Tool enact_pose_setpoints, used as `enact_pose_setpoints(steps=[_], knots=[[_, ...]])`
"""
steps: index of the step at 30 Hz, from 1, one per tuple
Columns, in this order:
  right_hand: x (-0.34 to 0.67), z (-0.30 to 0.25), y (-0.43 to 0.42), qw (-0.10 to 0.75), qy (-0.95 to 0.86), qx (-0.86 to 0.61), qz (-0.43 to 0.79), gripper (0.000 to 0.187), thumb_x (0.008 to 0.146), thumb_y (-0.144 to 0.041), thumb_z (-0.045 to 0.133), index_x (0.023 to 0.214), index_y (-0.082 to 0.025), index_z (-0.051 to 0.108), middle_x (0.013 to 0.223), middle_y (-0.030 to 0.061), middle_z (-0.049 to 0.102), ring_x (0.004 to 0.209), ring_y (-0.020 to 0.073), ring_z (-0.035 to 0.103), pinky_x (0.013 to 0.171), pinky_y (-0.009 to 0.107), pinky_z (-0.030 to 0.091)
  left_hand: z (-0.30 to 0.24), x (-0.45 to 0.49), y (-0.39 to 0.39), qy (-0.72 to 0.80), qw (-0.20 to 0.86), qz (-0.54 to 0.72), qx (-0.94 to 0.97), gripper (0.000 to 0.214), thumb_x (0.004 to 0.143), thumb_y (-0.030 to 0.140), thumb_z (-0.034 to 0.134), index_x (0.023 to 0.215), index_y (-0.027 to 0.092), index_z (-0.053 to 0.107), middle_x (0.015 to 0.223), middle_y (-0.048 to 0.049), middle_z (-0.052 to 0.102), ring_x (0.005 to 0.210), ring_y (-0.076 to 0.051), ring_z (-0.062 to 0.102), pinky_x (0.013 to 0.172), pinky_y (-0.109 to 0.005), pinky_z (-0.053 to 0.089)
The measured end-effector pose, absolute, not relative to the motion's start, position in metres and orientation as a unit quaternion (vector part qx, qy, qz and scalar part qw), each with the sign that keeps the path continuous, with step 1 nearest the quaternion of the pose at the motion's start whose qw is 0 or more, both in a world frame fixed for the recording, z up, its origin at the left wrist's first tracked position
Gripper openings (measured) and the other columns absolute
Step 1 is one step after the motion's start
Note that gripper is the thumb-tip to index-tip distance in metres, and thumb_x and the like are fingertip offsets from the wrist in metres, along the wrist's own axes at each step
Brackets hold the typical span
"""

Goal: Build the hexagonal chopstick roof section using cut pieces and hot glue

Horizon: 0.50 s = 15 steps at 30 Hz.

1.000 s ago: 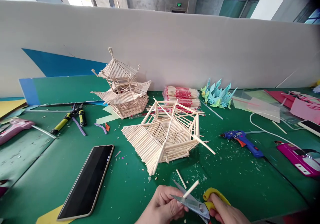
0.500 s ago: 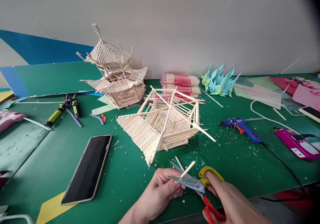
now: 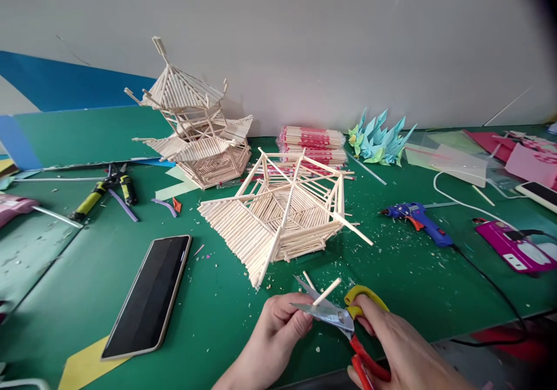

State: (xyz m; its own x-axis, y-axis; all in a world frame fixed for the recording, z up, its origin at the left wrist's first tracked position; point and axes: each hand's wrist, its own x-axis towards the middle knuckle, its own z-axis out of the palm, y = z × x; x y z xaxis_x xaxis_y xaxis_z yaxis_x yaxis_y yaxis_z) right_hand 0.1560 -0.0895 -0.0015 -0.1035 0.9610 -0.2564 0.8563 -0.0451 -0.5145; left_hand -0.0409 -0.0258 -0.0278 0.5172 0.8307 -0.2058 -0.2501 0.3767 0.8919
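Observation:
My left hand (image 3: pixel 278 335) is closed on a thin wooden stick (image 3: pixel 328 290), whose pale end sticks up past the fingertips. My right hand (image 3: pixel 398 338) grips scissors (image 3: pixel 342 317) with one yellow and one red handle. Their parted blades lie around the stick, close to my left fingers. Just beyond both hands stands a hexagonal frame of wooden sticks (image 3: pixel 278 245); one sloping panel at its left front is covered with sticks laid side by side. A short stick piece (image 3: pixel 308 280) lies behind the blades.
A tiered stick pagoda (image 3: pixel 191 129) stands at the back left, beside bundled sticks (image 3: pixel 311 140) and blue folded paper (image 3: pixel 380 137). Right lie a blue glue gun (image 3: pixel 418 221) and a magenta power strip (image 3: pixel 513 245). Left are a phone (image 3: pixel 148 297) and pliers (image 3: pixel 107 190).
The whole view has shifted slightly. The scissors stay around the stick, with both hands in nearly the same place.

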Motion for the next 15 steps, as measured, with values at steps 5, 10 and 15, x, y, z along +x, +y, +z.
enact_pose_setpoints(steps=[5, 10, 15], knots=[[0.151, 0.014, -0.085, 0.098, -0.684, -0.654, 0.308, 0.032, 0.063, -0.019, 0.050, 0.094, -0.018, 0.054, 0.094, 0.0093, 0.070, 0.083, 0.0222, 0.067, 0.067, 0.024, 0.050, -0.032, -0.041, -0.025, 0.314, 0.809, 0.329, 0.373, 0.034, 0.069, 0.047, 0.067, 0.069, 0.013, 0.069, 0.053, 0.0018, 0.046, 0.047, -0.006, 0.030, 0.047, -0.022, 0.023], [0.151, 0.011, -0.083, 0.108, -0.659, -0.664, 0.337, 0.036, 0.062, -0.018, 0.050, 0.098, -0.015, 0.053, 0.096, 0.0107, 0.069, 0.088, 0.0212, 0.066, 0.069, 0.020, 0.051, -0.031, -0.037, -0.028, 0.346, 0.776, 0.356, 0.390, 0.027, 0.075, 0.042, 0.064, 0.075, 0.015, 0.071, 0.056, 0.0026, 0.046, 0.051, -0.007, 0.031, 0.048, -0.021, 0.022], [0.151, 0.003, -0.087, 0.106, -0.651, -0.681, 0.317, 0.047, 0.064, -0.022, 0.054, 0.110, -0.014, 0.051, 0.093, 0.0083, 0.069, 0.085, 0.0220, 0.066, 0.069, 0.025, 0.050, -0.033, -0.038, -0.030, 0.352, 0.762, 0.379, 0.389, 0.020, 0.076, 0.035, 0.066, 0.077, 0.017, 0.073, 0.063, -0.0003, 0.055, 0.054, -0.007, 0.036, 0.050, -0.021, 0.024]])
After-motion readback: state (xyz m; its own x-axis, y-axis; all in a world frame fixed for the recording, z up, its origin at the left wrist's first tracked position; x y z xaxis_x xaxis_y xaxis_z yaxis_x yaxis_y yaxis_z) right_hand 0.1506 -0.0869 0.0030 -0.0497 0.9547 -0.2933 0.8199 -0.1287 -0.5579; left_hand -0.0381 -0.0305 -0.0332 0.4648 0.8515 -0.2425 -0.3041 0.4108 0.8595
